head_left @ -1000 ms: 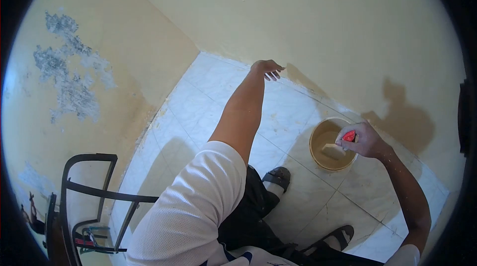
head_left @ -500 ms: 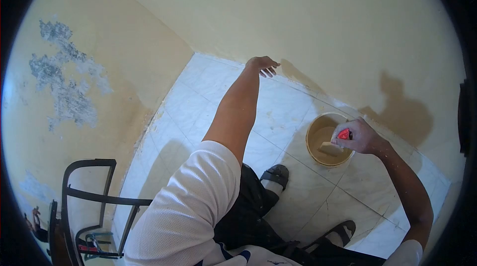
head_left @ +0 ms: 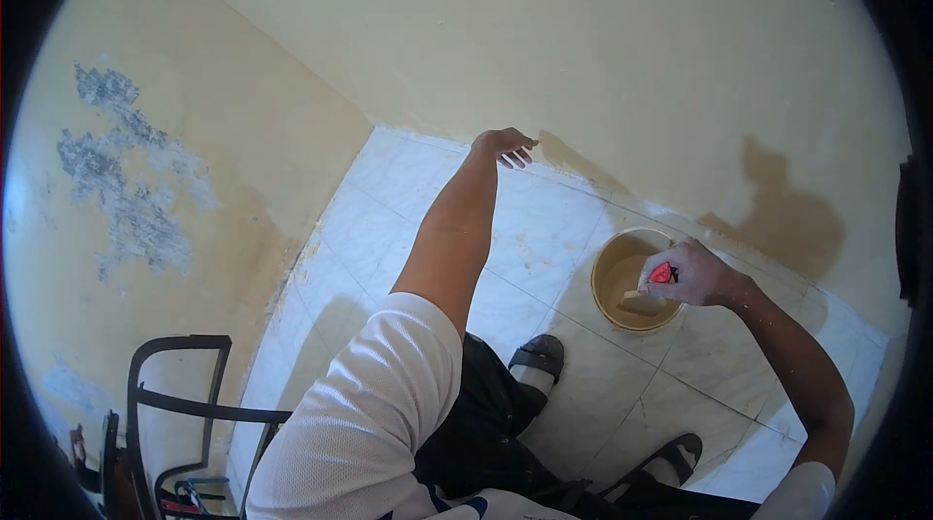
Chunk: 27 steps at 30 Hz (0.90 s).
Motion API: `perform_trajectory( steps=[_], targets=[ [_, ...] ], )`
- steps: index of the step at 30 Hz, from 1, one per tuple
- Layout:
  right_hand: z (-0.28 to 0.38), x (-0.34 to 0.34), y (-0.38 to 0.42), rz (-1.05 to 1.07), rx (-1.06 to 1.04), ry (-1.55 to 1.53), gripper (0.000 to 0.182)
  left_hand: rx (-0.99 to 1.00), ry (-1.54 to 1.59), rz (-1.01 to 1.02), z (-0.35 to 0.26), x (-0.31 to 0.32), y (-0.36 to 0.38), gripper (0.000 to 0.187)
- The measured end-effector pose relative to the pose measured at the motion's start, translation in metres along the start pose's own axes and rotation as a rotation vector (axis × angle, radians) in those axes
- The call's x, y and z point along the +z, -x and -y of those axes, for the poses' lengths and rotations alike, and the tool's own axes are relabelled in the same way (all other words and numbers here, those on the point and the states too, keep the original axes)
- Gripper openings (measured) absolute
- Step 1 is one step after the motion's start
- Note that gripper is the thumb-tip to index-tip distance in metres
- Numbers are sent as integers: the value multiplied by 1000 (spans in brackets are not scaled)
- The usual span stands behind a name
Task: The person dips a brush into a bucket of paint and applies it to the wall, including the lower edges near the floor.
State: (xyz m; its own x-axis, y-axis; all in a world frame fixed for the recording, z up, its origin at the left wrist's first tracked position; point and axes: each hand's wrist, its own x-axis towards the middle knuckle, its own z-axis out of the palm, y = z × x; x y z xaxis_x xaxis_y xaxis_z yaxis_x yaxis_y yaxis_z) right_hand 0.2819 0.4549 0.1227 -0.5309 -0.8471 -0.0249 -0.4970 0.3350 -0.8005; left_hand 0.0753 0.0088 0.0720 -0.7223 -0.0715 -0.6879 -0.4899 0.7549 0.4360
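Pale tiles (head_left: 374, 175) meet the wall (head_left: 632, 53); near 1 o'clock, the left hand (head_left: 503, 144) hangs open. Toward 4 o'clock, the right hand (head_left: 698, 273) grips a brush (head_left: 661, 273) over the bucket (head_left: 595, 277), seemingly mid-dip; lifting calls for rim clearance.

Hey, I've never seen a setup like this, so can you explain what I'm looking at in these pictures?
There's no robot here: these are a person's bare hands, seen by one camera worn on the head, looking forward and down. The left hand is open and holds nothing, near the wall. The right hand grips a tool with a red handle over a bucket. The bucket stands on the tiled floor, near the person's sandals. The hand partly hides the tool, so I can't tell its exact type.
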Motion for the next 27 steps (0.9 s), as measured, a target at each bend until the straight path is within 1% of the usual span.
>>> perform_trajectory(
  steps=[8,14,23,27],
  targets=[
    [-3,5,-2,25,-30,12,19,0,-16,-11,-3,2,1,47],
    [-5,8,-2,-3,-64,29,19,0,-28,-17,-4,2,2,47],
    [-2,8,-2,25,-41,18,20,-1,-23,-8,-6,3,4,46],
    [-6,10,-2,26,-62,52,19,2,-37,-27,-10,5,9,45]
  ],
)
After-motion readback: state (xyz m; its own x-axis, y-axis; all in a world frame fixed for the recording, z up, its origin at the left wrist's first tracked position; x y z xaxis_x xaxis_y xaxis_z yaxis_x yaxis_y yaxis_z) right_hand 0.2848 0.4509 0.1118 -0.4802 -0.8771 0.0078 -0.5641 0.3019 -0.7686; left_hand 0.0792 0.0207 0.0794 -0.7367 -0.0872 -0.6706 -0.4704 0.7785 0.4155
